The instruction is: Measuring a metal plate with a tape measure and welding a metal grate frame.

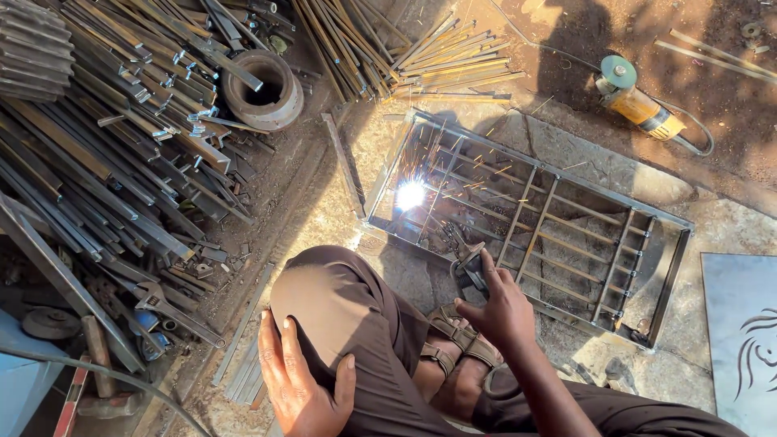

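Your right hand (500,309) has its fingers wrapped tight round the welding electrode holder (469,271), arm stretched so the rod tip meets the metal grille frame (566,218) at the bright arc (410,195) — well away from your body, which looks like sensible distance from the sparks. The frame lies flat on the ground just ahead of your sandalled feet (453,344). Your left hand (299,376) rests on your bent knee (340,299), fingers loosely together — a brace, most likely. An angle grinder (635,101) lies beyond the frame.
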